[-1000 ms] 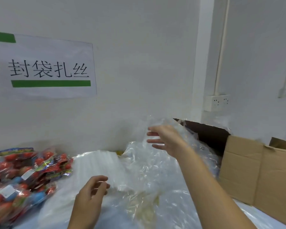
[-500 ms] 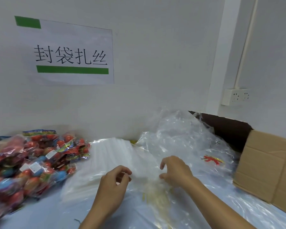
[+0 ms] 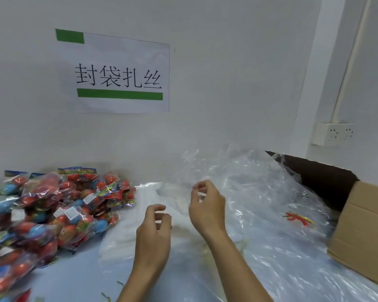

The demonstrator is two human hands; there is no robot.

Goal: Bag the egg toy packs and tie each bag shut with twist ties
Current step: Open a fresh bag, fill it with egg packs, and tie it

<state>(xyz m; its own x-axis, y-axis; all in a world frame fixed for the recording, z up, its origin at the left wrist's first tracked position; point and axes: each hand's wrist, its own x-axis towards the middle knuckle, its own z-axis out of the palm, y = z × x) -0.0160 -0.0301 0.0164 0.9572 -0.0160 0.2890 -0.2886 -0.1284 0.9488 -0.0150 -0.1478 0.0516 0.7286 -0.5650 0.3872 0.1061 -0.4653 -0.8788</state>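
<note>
A heap of egg toy packs (image 3: 52, 216), red and blue eggs in printed clear wrappers, lies on the left of the table. A flat stack of clear bags (image 3: 127, 234) sits in the middle. My right hand (image 3: 207, 209) is raised above the stack, thumb and forefinger pinching the edge of a thin clear bag (image 3: 175, 189). My left hand (image 3: 154, 233) hovers over the stack with curled fingers; whether it grips the film is unclear. Small green twist-tie bits (image 3: 106, 297) lie near the front edge.
Crumpled clear plastic sheeting (image 3: 260, 192) covers the table's right side, with a red and yellow scrap (image 3: 298, 219) inside it. A cardboard box (image 3: 367, 232) stands at the far right. A paper sign (image 3: 118, 75) hangs on the wall straight ahead.
My right hand came down from the crumpled plastic to the bag stack, then lifted with a bag edge. My left hand stayed over the stack. The view shifted left.
</note>
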